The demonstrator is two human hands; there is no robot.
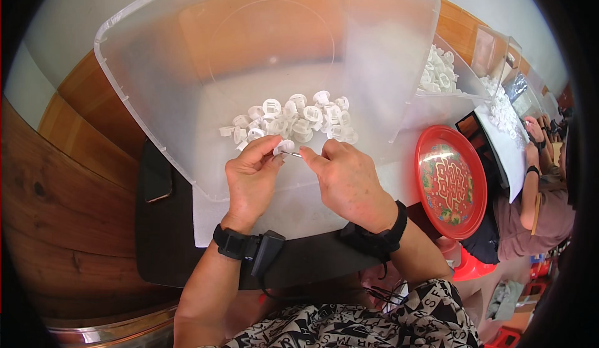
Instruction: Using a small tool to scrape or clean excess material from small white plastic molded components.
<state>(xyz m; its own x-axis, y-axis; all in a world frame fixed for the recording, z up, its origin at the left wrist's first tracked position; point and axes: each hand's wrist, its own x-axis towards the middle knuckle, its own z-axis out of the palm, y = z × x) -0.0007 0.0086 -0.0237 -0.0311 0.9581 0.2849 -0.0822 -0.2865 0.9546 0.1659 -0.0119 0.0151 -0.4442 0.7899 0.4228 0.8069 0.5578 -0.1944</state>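
Between the thumb and fingers of my left hand [254,176] is a small round white plastic part [284,146]. My right hand [349,176] grips a thin metal tool [292,154], whose tip meets the part; its exact kind is too small to tell. Both hands are over the near rim of a large translucent plastic bin [150,142], tipped so its opening faces me. Just beyond my fingers, a pile of similar white plastic parts [302,123] lies inside the bin.
A red round tray [423,192] with a patterned centre stands at the right. Behind it, another clear bin [430,101] holds more white parts. A dark phone [158,183] lies on the black table [165,248] at left. Further right, a co-worker [536,214] handles white parts.
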